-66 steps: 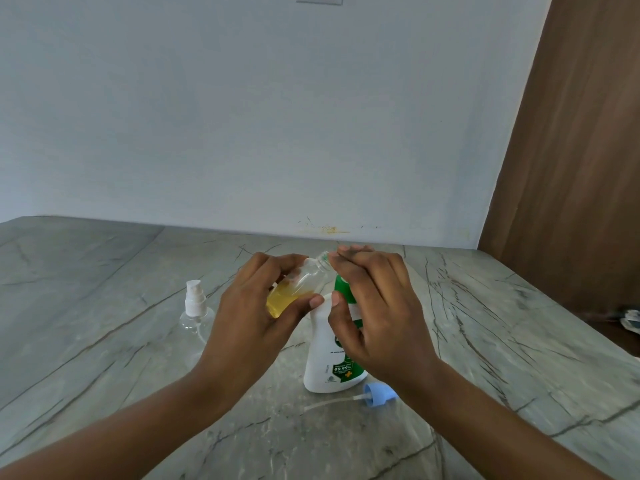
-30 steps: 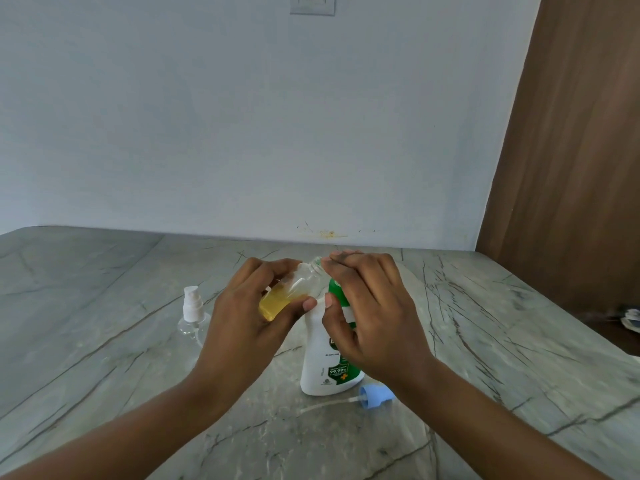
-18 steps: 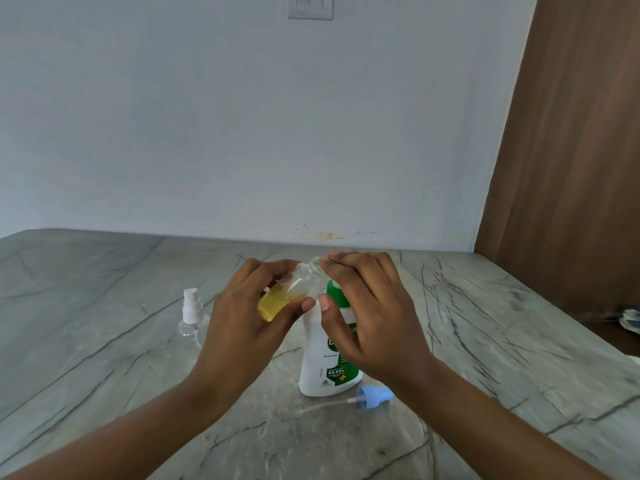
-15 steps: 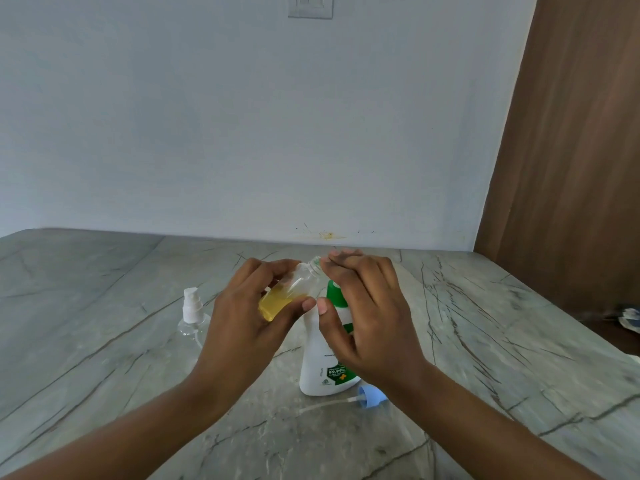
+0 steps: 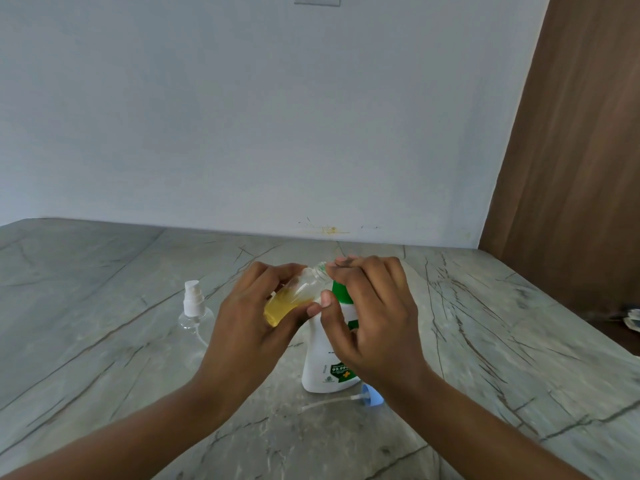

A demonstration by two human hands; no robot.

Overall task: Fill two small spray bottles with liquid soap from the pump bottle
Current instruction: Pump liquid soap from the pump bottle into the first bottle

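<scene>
My left hand (image 5: 249, 327) grips a small clear spray bottle (image 5: 294, 297), tilted with its open neck pointing up and right; yellow soap fills its lower part. My right hand (image 5: 374, 317) curls over the green top of the white pump bottle (image 5: 325, 362), fingers on the pump head beside the small bottle's mouth, thumb touching my left thumb. The pump nozzle itself is hidden under my fingers. A second small clear bottle (image 5: 194, 306) with a white sprayer stands capped to the left. A blue spray cap (image 5: 372, 399) with its tube lies on the table by the pump bottle's base.
Everything sits on a grey veined stone table (image 5: 104, 341) that meets a pale wall at the back. A brown wooden panel (image 5: 571, 168) stands at the right, with a small object (image 5: 632, 318) at the right edge.
The hands have kept the same hold on both bottles. The yellow soap level in the small bottle looks about the same; only the view shifted slightly.
</scene>
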